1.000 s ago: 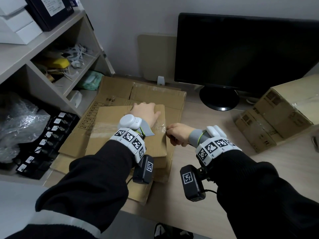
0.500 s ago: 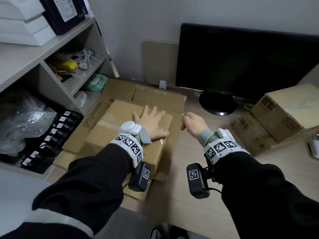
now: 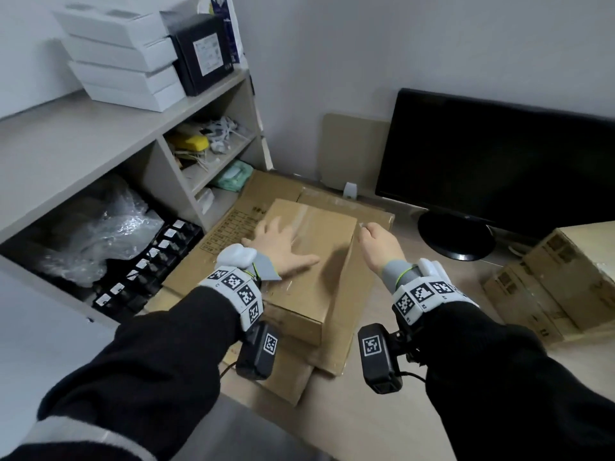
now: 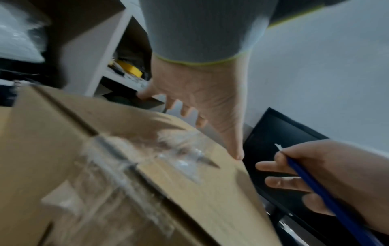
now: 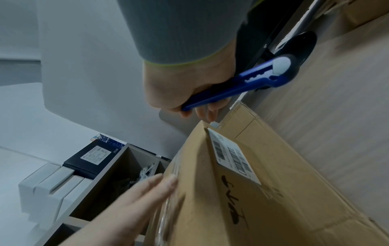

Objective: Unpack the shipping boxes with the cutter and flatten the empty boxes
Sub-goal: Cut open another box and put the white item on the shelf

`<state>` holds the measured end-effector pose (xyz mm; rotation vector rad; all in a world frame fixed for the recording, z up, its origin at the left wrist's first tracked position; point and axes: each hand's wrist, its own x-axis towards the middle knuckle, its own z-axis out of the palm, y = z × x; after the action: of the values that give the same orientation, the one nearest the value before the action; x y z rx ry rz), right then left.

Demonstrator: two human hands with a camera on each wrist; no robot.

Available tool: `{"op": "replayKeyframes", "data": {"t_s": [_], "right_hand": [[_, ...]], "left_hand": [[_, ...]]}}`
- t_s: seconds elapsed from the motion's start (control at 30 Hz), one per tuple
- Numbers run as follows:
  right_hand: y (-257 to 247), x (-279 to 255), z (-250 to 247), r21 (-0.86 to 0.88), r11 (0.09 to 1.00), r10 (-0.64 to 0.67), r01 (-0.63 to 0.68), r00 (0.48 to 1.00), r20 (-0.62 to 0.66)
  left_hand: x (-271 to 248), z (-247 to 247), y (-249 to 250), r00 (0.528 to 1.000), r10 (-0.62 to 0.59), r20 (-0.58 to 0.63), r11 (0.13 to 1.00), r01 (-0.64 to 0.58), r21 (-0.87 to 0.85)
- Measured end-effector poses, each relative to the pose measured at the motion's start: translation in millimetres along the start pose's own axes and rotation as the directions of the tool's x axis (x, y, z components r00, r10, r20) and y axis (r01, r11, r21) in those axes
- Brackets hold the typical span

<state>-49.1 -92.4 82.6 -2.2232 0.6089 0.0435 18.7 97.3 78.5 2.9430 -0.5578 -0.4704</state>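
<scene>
A taped brown shipping box (image 3: pixel 319 247) (image 4: pixel 189 191) (image 5: pixel 242 199) sits on flattened cardboard (image 3: pixel 233 224) at the desk's left. My left hand (image 3: pixel 283 244) (image 4: pixel 210 103) (image 5: pixel 134 201) lies flat on its top with fingers spread, beside the clear tape seam (image 3: pixel 301 224). My right hand (image 3: pixel 377 246) (image 5: pixel 183 89) (image 4: pixel 328 179) hovers just off the box's far right corner and grips a blue cutter (image 5: pixel 242 84) (image 4: pixel 328 194). Its small blade tip (image 4: pixel 278 146) pokes out above the fingers. A white shipping label (image 5: pixel 231 156) is stuck on the box's right side.
A black monitor (image 3: pixel 499 161) stands behind on the wooden desk (image 3: pixel 416 410). Two more sealed boxes (image 3: pixel 559 277) are stacked at the right. A shelf unit (image 3: pixel 100 144) at the left holds white boxes, a black box, plastic wrap and small black items.
My right hand with the cutter moved from the near end of the tape seam to the box's far right corner. The left hand flattened, spread its fingers and slid toward the box's near left.
</scene>
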Motion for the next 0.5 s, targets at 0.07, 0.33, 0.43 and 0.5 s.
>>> {"op": "replayKeyframes", "data": {"t_s": [0.07, 0.33, 0.43, 0.5], "right_hand": [[-7.6, 2.1, -0.9, -0.041, 0.999, -0.026, 0.027, 0.999, 0.02], [-11.1, 9.3, -3.7, -0.156, 0.988, -0.002, 0.019, 0.994, 0.108], [-6.0, 9.0, -4.7, -0.117, 0.993, 0.044, -0.021, 0.98, 0.194], [-0.2, 9.0, -5.4, -0.012, 0.998, 0.058, -0.057, 0.974, 0.219]], "left_hand": [[5.7, 12.6, -5.1, 0.982, -0.157, 0.106, 0.987, 0.159, -0.005], [24.2, -12.5, -23.3, 0.925, 0.089, 0.369, 0.977, -0.153, 0.148], [38.0, -24.4, -16.2, 0.917, 0.096, 0.388, 0.991, -0.125, 0.048], [40.7, -18.8, -1.8, 0.957, 0.105, 0.269, 0.993, -0.085, -0.085]]}}
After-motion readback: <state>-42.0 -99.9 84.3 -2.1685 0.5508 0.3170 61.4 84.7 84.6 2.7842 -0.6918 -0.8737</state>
